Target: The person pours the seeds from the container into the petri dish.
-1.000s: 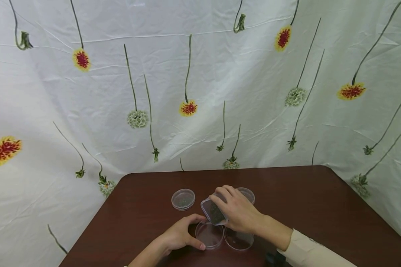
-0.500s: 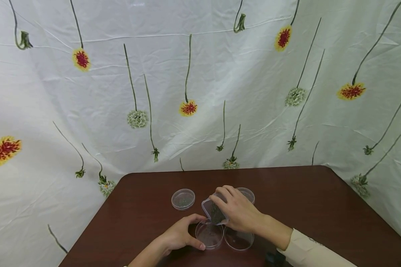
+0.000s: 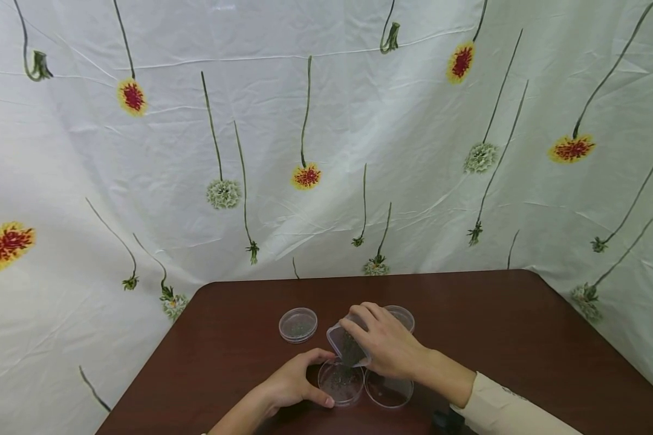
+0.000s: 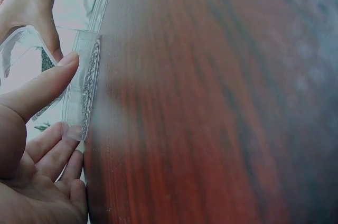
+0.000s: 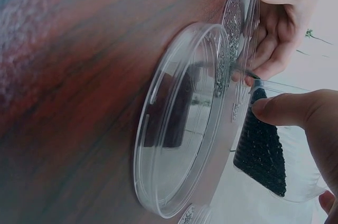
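Note:
My left hand (image 3: pixel 294 380) grips a clear petri dish (image 3: pixel 341 394) by its sides, thumb at the near edge and fingers at the far edge. Dark grey granules lie across its bottom, seen side-on in the left wrist view. Over the dish's far rim, my right hand (image 3: pixel 386 344) holds a clear squarish plastic tub (image 3: pixel 335 336) tilted down to the left. Dark granules (image 5: pixel 262 145) are heaped against the tub's low side and reach its lip. The right thumb presses the tub's side in the right wrist view.
Just right of the held dish lies a wider clear petri dish half (image 3: pixel 390 396), partly under the right wrist. A dish with some granules (image 3: pixel 298 325) stands at the back left. Behind the right hand is another dish (image 3: pixel 403 316), partly hidden. A patterned cloth (image 3: pixel 326 229) hangs behind the brown table (image 3: pixel 239 326).
Granules have slid toward the tub's lip and more of them now speckle the held dish. The tub has tipped slightly; the left hand keeps its place.

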`<state>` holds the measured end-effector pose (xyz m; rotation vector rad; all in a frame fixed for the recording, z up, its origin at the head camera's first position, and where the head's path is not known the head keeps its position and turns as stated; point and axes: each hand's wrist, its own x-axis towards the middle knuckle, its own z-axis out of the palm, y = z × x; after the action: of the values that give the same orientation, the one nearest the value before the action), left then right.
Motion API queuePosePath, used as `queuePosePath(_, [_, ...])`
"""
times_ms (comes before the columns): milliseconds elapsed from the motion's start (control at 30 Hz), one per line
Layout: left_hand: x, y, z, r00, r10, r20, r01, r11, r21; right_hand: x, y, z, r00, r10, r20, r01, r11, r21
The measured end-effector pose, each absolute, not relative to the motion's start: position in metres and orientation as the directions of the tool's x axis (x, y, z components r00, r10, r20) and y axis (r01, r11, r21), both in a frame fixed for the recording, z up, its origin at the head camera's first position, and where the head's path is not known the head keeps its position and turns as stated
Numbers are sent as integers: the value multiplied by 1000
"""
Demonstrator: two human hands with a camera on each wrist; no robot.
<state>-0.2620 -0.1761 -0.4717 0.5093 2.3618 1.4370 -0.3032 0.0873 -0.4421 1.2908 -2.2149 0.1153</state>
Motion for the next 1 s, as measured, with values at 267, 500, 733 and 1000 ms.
queuePosePath(267, [-261,-176,-471,-884,458,-94,128,431,893,-302,87,-442,-371,-777,508,-823,529,209])
queuePosePath(500, [-261,-176,-471,-885,454,-103,119,433,893,-302,88,-442,-395,-775,493,-822,538,186])
queuePosePath(733, [-262,-177,-473,-883,458,-103,117,427,896,-301,90,-441,-472,-740,480,-828,558,46])
queuePosePath(1000, [-263,-176,-474,-880,468,-78,141,416,899,-303,90,-441,-611,-651,451,-782,586,-213])
